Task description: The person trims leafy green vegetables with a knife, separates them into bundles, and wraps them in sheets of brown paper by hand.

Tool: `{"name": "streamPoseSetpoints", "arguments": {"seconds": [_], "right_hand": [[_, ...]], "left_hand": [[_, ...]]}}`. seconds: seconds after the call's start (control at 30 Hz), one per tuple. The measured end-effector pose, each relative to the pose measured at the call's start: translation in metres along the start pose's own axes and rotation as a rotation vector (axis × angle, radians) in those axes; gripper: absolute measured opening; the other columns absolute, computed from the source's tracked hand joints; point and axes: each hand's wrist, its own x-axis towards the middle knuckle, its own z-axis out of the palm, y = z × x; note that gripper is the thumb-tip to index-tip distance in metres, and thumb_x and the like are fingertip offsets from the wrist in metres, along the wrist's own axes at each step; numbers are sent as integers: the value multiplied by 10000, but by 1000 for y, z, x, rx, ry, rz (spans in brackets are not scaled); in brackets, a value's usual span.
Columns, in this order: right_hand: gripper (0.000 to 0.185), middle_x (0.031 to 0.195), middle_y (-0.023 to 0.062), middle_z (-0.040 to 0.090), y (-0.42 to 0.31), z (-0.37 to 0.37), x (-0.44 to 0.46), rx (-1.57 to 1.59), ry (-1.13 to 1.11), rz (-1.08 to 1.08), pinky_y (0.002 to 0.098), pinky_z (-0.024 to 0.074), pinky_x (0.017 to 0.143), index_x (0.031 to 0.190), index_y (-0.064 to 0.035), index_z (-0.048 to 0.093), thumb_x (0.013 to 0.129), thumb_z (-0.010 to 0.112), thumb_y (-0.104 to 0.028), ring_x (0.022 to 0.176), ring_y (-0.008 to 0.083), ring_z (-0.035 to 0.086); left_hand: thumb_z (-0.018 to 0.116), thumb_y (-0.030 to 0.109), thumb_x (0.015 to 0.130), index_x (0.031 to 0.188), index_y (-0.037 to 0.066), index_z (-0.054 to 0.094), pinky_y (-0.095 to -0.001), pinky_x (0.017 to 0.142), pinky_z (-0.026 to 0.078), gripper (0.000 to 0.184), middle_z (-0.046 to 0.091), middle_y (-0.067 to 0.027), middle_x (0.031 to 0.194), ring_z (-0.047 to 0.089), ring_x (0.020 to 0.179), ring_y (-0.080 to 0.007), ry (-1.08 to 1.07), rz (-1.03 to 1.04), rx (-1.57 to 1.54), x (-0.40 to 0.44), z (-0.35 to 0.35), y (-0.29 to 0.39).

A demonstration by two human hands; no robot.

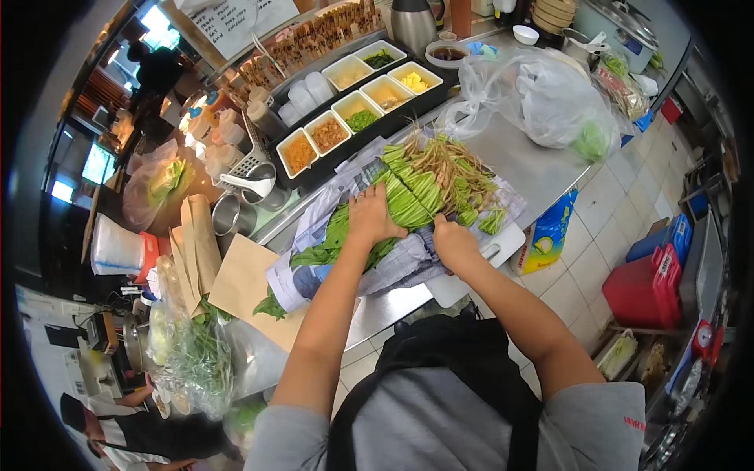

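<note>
A large bunch of leafy greens (338, 228) with long stems lies on newspaper (412, 261) on the metal counter. Over the stems, my left hand (372, 213) grips the bunch from above, thumb toward the right. My right hand (455, 243) is closed round the handle of a knife (416, 198), whose thin blade crosses the stems. Past the blade lie the pale, rooty stem ends (452, 173). The handle is mostly hidden in my fist. Part of a white cutting board (452, 289) shows under the newspaper.
A black rack (314, 174) of white topping trays stands behind the greens. Plastic bags (542, 98) lie at the right, brown paper (251, 286) at the left. Metal cups (233, 213) stand near the rack. A red cooler (644, 290) is on the floor. Another person (149, 428) stands at lower left.
</note>
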Motion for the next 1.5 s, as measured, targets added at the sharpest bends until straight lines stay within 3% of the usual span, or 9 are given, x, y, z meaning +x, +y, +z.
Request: {"name": "streamPoseSetpoints", "arguments": {"seconds": [0.1,0.27,0.4,0.5,1.17,1.23,1.37,1.43,1.5], "right_hand": [[152,800,254,636,0,-12,-9,2,-32,16,486,509,677,958,14,489,832,431,-46,757,409,638],[174,813,271,623,22,-13,-13,143,-73,23,492,492,696,921,16,529,845,449,-119,774,421,623],[192,826,266,622,44,-6,-3,241,-43,-24,491,482,714,895,13,549,844,457,-147,790,422,614],[171,814,260,625,43,-9,-7,292,-51,-44,493,479,719,881,17,548,828,470,-126,772,418,615],[195,821,272,628,29,-12,-23,292,-43,31,495,487,709,930,49,499,842,486,-124,780,422,624],[215,815,272,626,29,-23,-24,293,-50,-9,491,489,708,925,55,495,840,502,-143,778,421,625],[225,815,262,624,27,-64,-46,250,-45,-62,490,480,718,926,45,499,837,511,-162,794,418,619],[252,824,260,615,26,-91,-57,339,-103,-18,480,464,723,940,31,510,855,516,-205,812,407,610],[289,804,234,598,35,-111,-61,420,-129,-38,445,453,717,948,27,510,871,522,-252,780,369,591]], "left_hand": [[826,430,397,1317,-19,344,-492,1010,332,1132,486,-209,1262,483,1151,-353,-48,-44,-2,6,-6,0],[823,433,410,1316,-31,359,-423,986,375,1118,511,-231,1228,505,1123,-363,-7,56,-66,5,5,-13],[811,459,410,1303,-27,366,-458,996,356,1109,520,-227,1216,511,1115,-354,-31,77,-82,8,2,-15],[815,451,418,1291,-38,375,-384,950,409,1092,569,-245,1133,542,1066,-365,-63,67,-155,6,-4,-11],[837,400,419,1297,-24,377,-401,934,420,1079,556,-269,1123,526,1061,-411,24,77,-52,7,6,-15],[831,508,389,1328,-57,318,-488,1013,324,1210,450,-264,1284,449,1192,-377,-82,74,-110,10,2,-14],[833,554,356,1360,-61,273,-558,1039,255,1304,369,-270,1359,370,1271,-373,-31,7,-14,-1,-6,-5],[795,639,375,1426,5,176,-573,1067,137,1375,307,-224,1426,305,1318,-371,15,-26,-24,-5,-9,-7],[791,579,467,1385,11,279,-542,1055,196,1195,358,-209,1396,353,1283,-365,130,-40,-32,-15,-20,1]]}}
